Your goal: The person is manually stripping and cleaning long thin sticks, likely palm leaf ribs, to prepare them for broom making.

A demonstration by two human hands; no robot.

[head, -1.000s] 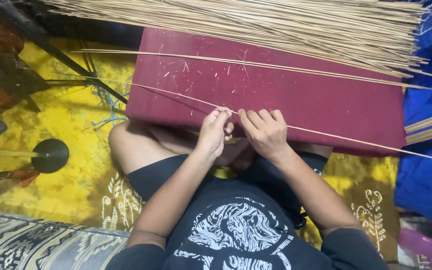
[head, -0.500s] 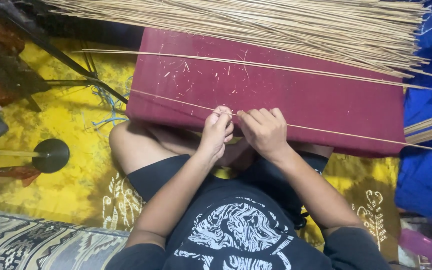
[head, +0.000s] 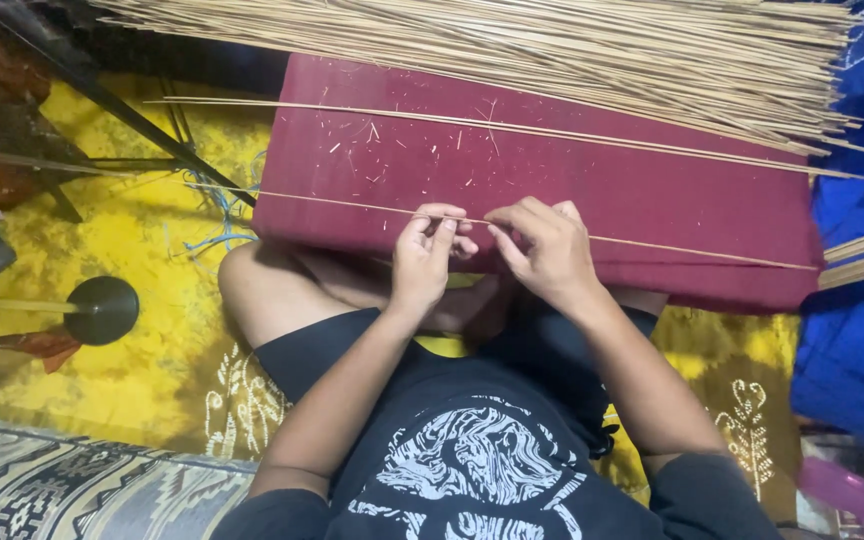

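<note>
Near the middle of the frame, the left hand (head: pixel 427 255) and the right hand (head: pixel 544 250) are sitting side by side, both pinching one thin bamboo stick (head: pixel 652 243) between curled fingertips, so each hand is nearly closed around it. The stick is running from the left edge of the maroon cushion (head: pixel 652 190) down toward the right, lying across the cushion's front part. A second long stick (head: pixel 512 127) is lying loose higher up on the cushion, well apart from the hands. Along the top of the frame a big pile of bamboo sticks (head: pixel 552 50) is spreading out. At the left, a round black base (head: pixel 102 310) is resting on the yellow patterned cloth (head: pixel 142 240).
</note>
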